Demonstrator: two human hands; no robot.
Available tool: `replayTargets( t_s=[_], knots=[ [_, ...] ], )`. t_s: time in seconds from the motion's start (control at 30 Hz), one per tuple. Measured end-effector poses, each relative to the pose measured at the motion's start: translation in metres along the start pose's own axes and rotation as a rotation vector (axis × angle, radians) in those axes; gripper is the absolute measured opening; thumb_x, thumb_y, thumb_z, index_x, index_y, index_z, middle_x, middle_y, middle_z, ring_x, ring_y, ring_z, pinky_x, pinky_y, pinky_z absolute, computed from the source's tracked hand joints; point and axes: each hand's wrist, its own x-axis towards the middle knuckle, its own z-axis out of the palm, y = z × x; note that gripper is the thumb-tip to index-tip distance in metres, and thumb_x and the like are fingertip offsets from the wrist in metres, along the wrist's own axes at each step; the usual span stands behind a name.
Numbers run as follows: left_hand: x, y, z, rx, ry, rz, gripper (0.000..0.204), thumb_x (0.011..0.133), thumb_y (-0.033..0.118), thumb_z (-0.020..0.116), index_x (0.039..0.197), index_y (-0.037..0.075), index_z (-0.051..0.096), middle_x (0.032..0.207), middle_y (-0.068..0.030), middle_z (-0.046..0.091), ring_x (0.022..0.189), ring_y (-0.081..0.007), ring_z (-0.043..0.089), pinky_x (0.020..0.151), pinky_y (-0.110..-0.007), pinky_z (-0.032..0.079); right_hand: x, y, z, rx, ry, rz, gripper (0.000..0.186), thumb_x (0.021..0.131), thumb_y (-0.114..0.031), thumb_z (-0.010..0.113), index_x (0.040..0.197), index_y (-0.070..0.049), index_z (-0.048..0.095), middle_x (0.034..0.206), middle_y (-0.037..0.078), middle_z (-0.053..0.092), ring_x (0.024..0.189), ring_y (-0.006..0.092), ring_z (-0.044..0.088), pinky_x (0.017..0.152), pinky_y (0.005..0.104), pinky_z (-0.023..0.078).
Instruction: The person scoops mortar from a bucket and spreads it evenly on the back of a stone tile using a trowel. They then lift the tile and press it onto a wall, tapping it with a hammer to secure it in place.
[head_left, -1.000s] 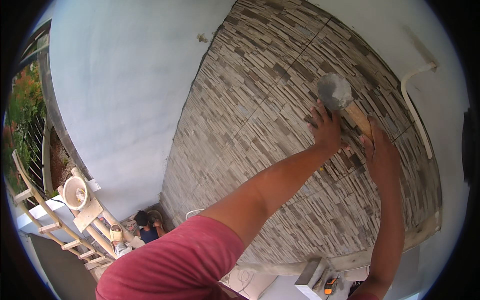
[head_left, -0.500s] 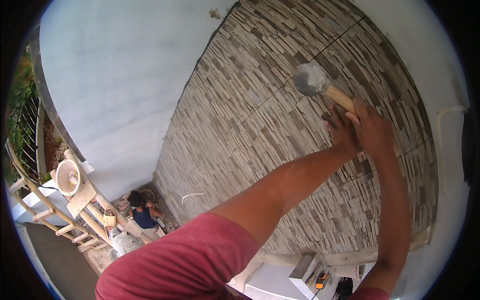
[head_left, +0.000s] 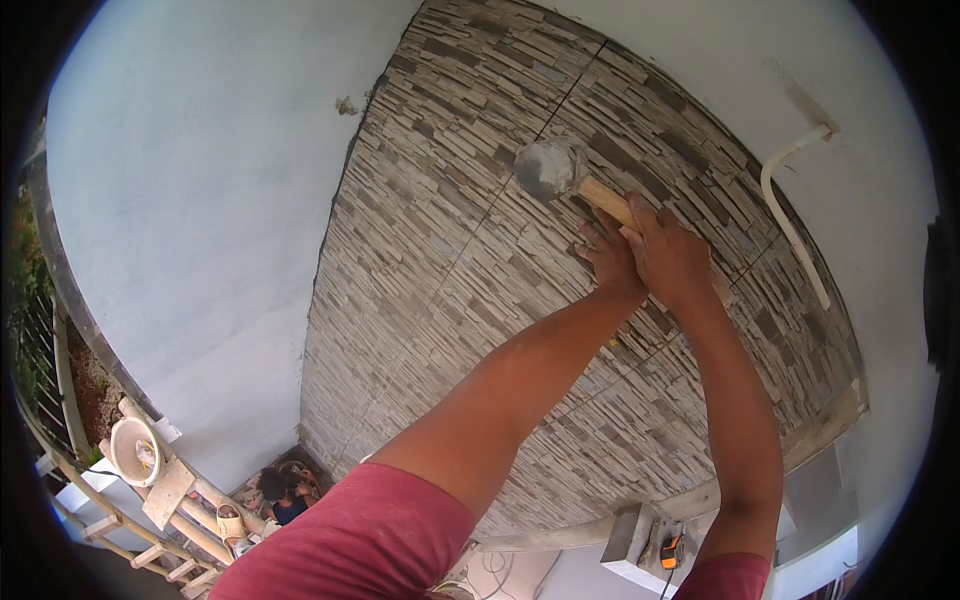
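Observation:
My right hand (head_left: 672, 258) is closed around the wooden handle of a rubber mallet (head_left: 550, 170). The mallet's round grey head is smeared with whitish residue and lies over a thin dark joint between tiles. Just beside it, partly behind the handle and my right hand, my left hand (head_left: 610, 255) rests with its fingers spread against the tiled wall (head_left: 460, 190). The tiles have a brown, beige and grey stacked-stone pattern. Whether the mallet head touches the tile cannot be told.
A plain pale wall (head_left: 190, 200) meets the tiles on the left. Low left are a wooden ladder (head_left: 150, 555), a white bucket (head_left: 133, 450) and a crouching person (head_left: 285, 495). A white pipe (head_left: 785, 205) juts out on the right. An orange-and-black tool (head_left: 672, 550) lies below.
The view has shifted, so the wall, pipe and ladder appear in different places. My right hand still grips the mallet, and my left hand stays spread on the tiles.

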Motion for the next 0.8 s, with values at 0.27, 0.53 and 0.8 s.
replayTargets(
  t_s=[0.27, 0.53, 0.8],
  knots=[
    [-0.006, 0.008, -0.053, 0.133, 0.030, 0.097, 0.144, 0.060, 0.059, 0.091, 0.163, 0.026, -0.006, 0.165, -0.0260, -0.015, 0.148, -0.0591, -0.001, 0.110, -0.073, 0.032, -0.035, 0.063, 0.003, 0.176, 0.366, 0.149, 0.048, 0.103, -0.033, 0.054, 0.147, -0.015, 0.044, 0.101, 0.023, 0.070, 0.080, 0.0381, 0.071, 0.067, 0.0463, 0.057],
    [-0.002, 0.015, -0.045, 0.189, 0.068, 0.089, 0.147, 0.059, 0.066, 0.088, 0.162, 0.024, -0.007, 0.165, -0.0278, -0.013, 0.148, -0.0598, 0.005, 0.108, -0.071, 0.035, -0.028, 0.075, 0.017, 0.134, 0.237, 0.304, 0.049, 0.104, -0.038, 0.052, 0.139, -0.005, 0.049, 0.090, 0.020, 0.071, 0.078, 0.0358, 0.072, 0.064, 0.0459, 0.057],
    [-0.001, 0.019, -0.049, 0.293, 0.028, 0.021, 0.145, 0.060, 0.068, 0.086, 0.163, 0.022, -0.005, 0.164, -0.0282, -0.013, 0.147, -0.0599, 0.010, 0.107, -0.067, 0.041, -0.082, 0.049, 0.037, 0.285, 0.508, 0.356, 0.054, 0.101, -0.029, 0.061, 0.145, -0.004, 0.043, 0.086, 0.020, 0.069, 0.067, 0.0346, 0.069, 0.054, 0.0421, 0.054]
  ],
)
